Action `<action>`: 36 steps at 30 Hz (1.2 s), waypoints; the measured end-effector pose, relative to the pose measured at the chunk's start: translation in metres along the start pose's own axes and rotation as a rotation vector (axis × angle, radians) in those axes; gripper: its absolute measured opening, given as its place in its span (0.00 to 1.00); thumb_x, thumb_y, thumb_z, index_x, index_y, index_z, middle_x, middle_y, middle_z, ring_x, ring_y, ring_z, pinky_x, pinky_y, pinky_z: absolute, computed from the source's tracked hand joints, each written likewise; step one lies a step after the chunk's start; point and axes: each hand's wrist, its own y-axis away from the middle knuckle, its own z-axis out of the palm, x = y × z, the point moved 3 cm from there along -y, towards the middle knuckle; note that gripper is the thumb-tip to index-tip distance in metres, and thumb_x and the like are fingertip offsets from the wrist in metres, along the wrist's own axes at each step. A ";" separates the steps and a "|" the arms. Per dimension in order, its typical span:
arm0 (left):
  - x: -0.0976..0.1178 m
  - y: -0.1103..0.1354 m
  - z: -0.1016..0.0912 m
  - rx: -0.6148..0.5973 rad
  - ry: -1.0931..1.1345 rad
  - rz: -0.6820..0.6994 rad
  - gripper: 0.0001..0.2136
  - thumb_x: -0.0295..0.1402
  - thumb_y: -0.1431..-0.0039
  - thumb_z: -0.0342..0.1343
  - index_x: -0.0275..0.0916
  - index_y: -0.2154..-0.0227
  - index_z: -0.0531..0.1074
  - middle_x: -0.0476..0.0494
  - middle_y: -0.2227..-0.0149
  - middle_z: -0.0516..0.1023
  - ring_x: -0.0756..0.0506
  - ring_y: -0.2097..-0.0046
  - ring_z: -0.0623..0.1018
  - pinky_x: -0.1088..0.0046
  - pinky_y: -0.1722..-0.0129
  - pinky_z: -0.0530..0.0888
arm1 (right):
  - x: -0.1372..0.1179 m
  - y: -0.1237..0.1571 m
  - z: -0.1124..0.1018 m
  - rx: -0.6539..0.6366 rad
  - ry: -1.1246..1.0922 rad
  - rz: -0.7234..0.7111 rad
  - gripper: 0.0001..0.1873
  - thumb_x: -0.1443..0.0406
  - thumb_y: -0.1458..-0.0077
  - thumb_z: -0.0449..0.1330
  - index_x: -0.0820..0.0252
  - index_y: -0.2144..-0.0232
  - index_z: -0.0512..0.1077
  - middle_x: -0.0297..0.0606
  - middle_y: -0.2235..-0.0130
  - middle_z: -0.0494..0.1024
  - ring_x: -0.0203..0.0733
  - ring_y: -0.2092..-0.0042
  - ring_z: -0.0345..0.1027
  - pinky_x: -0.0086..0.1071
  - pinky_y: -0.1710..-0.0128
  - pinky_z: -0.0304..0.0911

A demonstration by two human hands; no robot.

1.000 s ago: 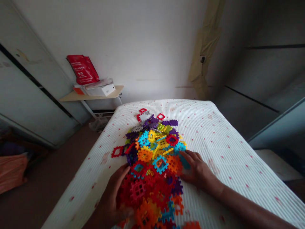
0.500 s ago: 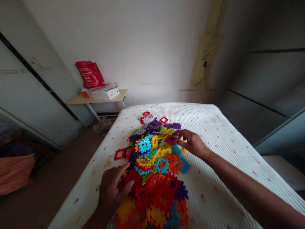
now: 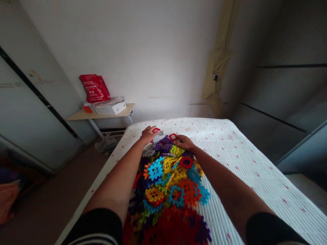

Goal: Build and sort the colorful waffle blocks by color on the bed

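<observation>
A heap of coloured plastic interlocking tiles (image 3: 168,177) lies on a white ribbed bed cover with red dots (image 3: 230,160). Both my arms stretch forward along the heap's two sides. My left hand (image 3: 148,133) rests at the heap's far left end, fingers spread flat beside a red square frame tile (image 3: 156,130). My right hand (image 3: 185,143) lies palm down on the far right end, fingers extended over purple and green tiles, touching a second red frame tile (image 3: 173,136). Neither hand grips anything that I can see.
A small wooden side table (image 3: 102,113) beyond the bed's far left corner carries a red bag (image 3: 94,87) and a white box (image 3: 110,108). Cabinet doors (image 3: 30,112) run along the left, a brown floor strip between them and the bed.
Both hands have moved away from me, from the near and middle parts of the heap to its far end. The left hand travelled farthest. The view has tilted slightly.
</observation>
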 end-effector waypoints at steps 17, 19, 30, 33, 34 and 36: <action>-0.025 0.014 0.003 -0.273 0.069 -0.047 0.16 0.46 0.58 0.55 0.37 0.76 0.77 0.45 0.77 0.77 0.42 0.68 0.75 0.70 0.67 0.69 | -0.003 0.023 -0.017 -0.018 -0.737 0.195 0.27 0.47 0.54 0.58 0.60 0.59 0.73 0.47 0.57 0.77 0.48 0.53 0.70 0.46 0.51 0.63; -0.027 0.017 -0.005 -0.274 0.113 -0.052 0.16 0.45 0.59 0.54 0.36 0.77 0.77 0.47 0.79 0.75 0.43 0.70 0.74 0.71 0.69 0.68 | 0.006 0.044 -0.031 0.048 -0.758 0.213 0.27 0.48 0.54 0.59 0.58 0.56 0.71 0.46 0.52 0.75 0.48 0.50 0.68 0.45 0.49 0.61; -0.050 0.069 -0.061 -0.171 0.224 -0.138 0.21 0.51 0.62 0.56 0.38 0.71 0.76 0.44 0.69 0.79 0.41 0.62 0.75 0.69 0.61 0.71 | -0.007 0.291 -0.091 -0.032 -0.048 -0.014 0.40 0.51 0.49 0.58 0.46 0.37 0.50 0.44 0.36 0.53 0.59 0.38 0.50 0.57 0.44 0.55; -0.061 0.115 -0.082 -0.131 0.249 -0.142 0.23 0.52 0.59 0.56 0.39 0.66 0.76 0.44 0.63 0.79 0.40 0.58 0.75 0.67 0.58 0.72 | -0.024 0.344 -0.078 -0.110 0.191 -0.191 0.49 0.49 0.56 0.62 0.46 0.36 0.46 0.44 0.35 0.48 0.64 0.37 0.45 0.59 0.45 0.56; -0.064 0.136 -0.086 -0.101 0.263 -0.144 0.24 0.52 0.58 0.55 0.40 0.63 0.75 0.44 0.60 0.79 0.40 0.56 0.76 0.67 0.57 0.72 | -0.027 0.354 -0.070 -0.136 0.227 -0.246 0.50 0.48 0.57 0.62 0.44 0.36 0.45 0.41 0.34 0.48 0.63 0.37 0.44 0.58 0.45 0.56; -0.071 0.182 -0.090 -0.021 0.291 -0.157 0.26 0.53 0.54 0.53 0.41 0.57 0.73 0.41 0.55 0.77 0.39 0.55 0.76 0.65 0.58 0.74 | -0.033 0.363 -0.052 -0.163 0.276 -0.373 0.48 0.48 0.55 0.60 0.40 0.36 0.43 0.36 0.34 0.48 0.60 0.36 0.44 0.56 0.44 0.56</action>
